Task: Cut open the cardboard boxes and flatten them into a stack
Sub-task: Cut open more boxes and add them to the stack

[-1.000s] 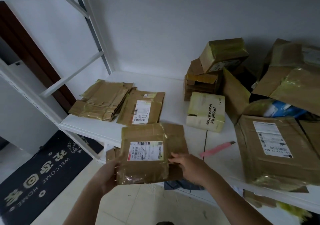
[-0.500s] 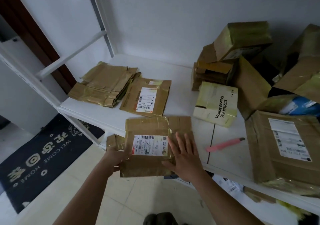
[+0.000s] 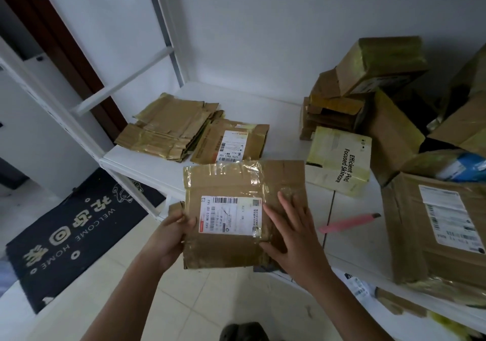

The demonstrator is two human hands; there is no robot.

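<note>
Low in the middle of the frame, your left hand [image 3: 168,238] grips the left edge of a flattened cardboard box [image 3: 231,214], thumb curled over the top face beside its white shipping label [image 3: 231,215] and the other fingers hidden underneath. Your right hand [image 3: 292,238] lies flat on the right part of the same box, fingers straight and spread apart, pressing down on the taped cardboard. That box sits at the front edge of the white shelf [image 3: 284,120], its near end hanging out over the tiled floor [image 3: 184,298]. Just right of your right hand, a pink box cutter [image 3: 348,223] lies on the shelf, apart from the cardboard. Further up and to the left, a stack of flattened boxes [image 3: 168,127] rests near the shelf's left end, and a flat box with a label [image 3: 231,143] lies against its right side. Right of centre stands a pale box printed with black words [image 3: 339,162]. At the right edge sits a large labelled box [image 3: 434,227], and behind it, toward the upper right, a heap of unopened taped boxes [image 3: 368,88] rises against the white wall. At the lower left of the frame, a dark doormat [image 3: 76,230] lies on the floor.
</note>
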